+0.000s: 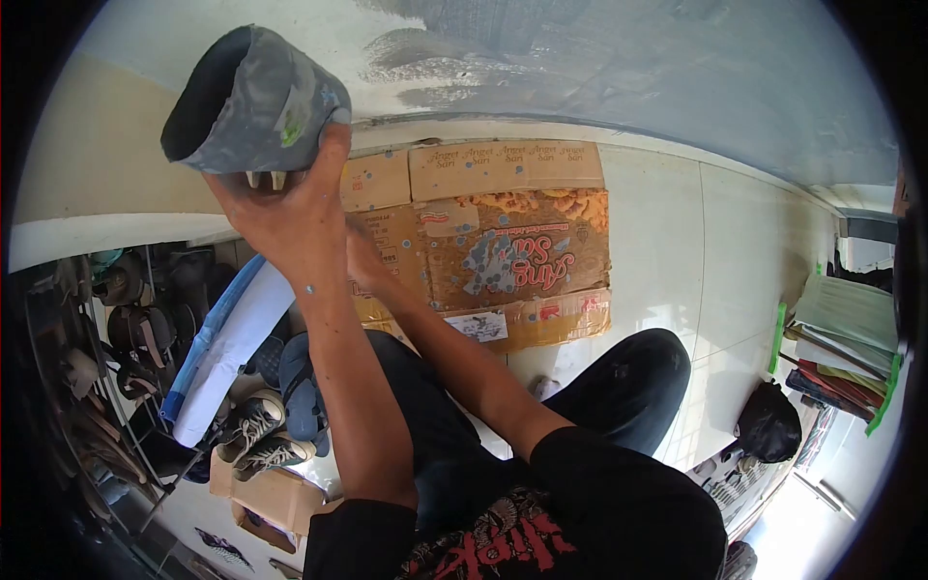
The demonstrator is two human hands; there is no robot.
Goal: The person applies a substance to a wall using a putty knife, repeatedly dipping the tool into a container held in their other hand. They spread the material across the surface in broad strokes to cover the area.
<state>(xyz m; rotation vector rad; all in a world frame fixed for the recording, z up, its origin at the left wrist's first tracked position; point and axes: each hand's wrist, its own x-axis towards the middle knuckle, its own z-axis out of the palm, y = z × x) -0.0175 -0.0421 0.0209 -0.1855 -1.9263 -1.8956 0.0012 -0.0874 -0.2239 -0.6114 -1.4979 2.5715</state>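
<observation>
A grey, paint-smeared container with a dark opening is held up at the upper left, tilted so that its mouth faces left. My left hand grips it from below, with the thumb on its right side. Two small pale pieces show between the container and the palm; I cannot make out what they are. My right hand is behind my left wrist, lower than the container. Its fingers are hidden, so whatever it holds does not show.
Paint-spotted cardboard lies on the tiled floor beside a wall with grey paint. A rolled white and blue sheet, shoes and a rack stand at the left. A black bag and folded cloths are at the right.
</observation>
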